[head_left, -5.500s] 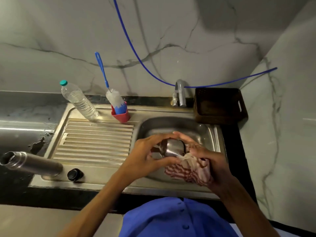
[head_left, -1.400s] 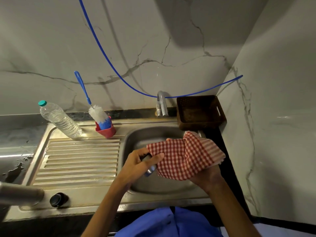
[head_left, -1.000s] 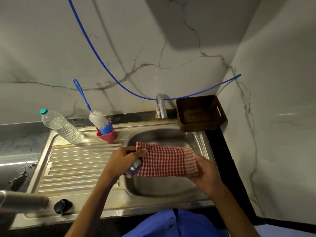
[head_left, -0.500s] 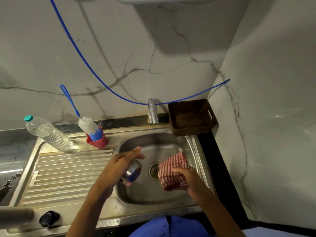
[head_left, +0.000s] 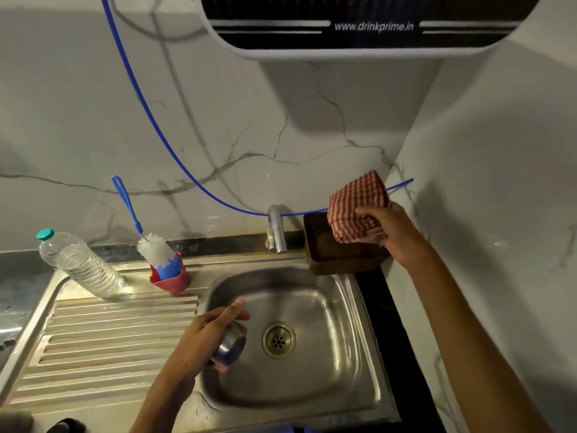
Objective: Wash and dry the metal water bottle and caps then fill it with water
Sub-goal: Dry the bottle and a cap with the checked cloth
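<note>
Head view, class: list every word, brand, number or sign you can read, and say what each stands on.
"www.drinkprime.in": white lettering on the dark panel of the white appliance mounted on the wall above the sink.
No other text can be read; the clear plastic bottle shows no legible label.

We have one head view, set above the sink (head_left: 352, 295), facing forward and down toward the marble wall (head_left: 249, 126), close.

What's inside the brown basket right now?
The brown basket shows a bare perforated floor on its left. The checked cloth, gripped by the right hand, hangs over its right side and hides the rest.
</note>
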Action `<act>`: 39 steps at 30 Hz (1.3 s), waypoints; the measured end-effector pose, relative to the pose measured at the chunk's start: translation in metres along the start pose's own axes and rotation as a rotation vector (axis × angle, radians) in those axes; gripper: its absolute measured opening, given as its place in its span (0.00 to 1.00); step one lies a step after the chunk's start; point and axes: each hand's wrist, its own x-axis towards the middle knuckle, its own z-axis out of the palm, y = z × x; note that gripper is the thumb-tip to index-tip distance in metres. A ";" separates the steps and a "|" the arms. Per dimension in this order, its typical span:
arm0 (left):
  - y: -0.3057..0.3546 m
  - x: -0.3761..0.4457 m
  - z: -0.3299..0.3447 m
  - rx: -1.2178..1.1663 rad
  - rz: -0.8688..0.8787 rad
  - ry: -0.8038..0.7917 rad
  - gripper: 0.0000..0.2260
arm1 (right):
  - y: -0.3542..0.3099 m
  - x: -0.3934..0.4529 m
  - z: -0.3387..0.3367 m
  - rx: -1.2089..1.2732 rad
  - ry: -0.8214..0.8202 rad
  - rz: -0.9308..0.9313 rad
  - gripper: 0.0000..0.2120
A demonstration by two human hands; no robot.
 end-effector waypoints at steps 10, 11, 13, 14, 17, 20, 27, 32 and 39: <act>-0.045 0.009 -0.014 -0.087 -0.147 0.019 0.17 | 0.169 -0.038 -0.015 -0.429 0.296 0.241 0.11; -0.048 0.008 -0.014 -0.091 -0.156 0.023 0.18 | 0.184 -0.054 -0.010 -0.427 0.216 0.280 0.09; -0.055 0.004 -0.013 -0.119 -0.181 -0.029 0.17 | 0.208 -0.083 0.000 -0.404 0.068 0.360 0.09; -0.050 0.008 -0.009 -0.130 -0.195 -0.056 0.17 | 0.210 -0.087 0.003 -0.397 0.026 0.372 0.10; -0.056 0.004 -0.011 -0.167 -0.162 -0.082 0.20 | 0.216 -0.102 0.025 -0.417 -0.052 0.343 0.10; -0.077 -0.005 -0.022 -0.199 -0.090 -0.064 0.14 | 0.211 -0.111 0.058 -0.449 -0.149 0.279 0.09; -0.167 -0.041 -0.093 -0.071 0.031 0.310 0.20 | 0.215 -0.143 0.183 -0.520 -0.569 0.186 0.05; -0.224 -0.048 -0.146 0.014 -0.079 0.417 0.36 | 0.223 -0.168 0.239 -0.635 -0.699 0.150 0.07; -0.225 -0.051 -0.181 -0.614 -0.166 -0.058 0.25 | 0.225 -0.226 0.334 -0.721 -0.944 -0.110 0.35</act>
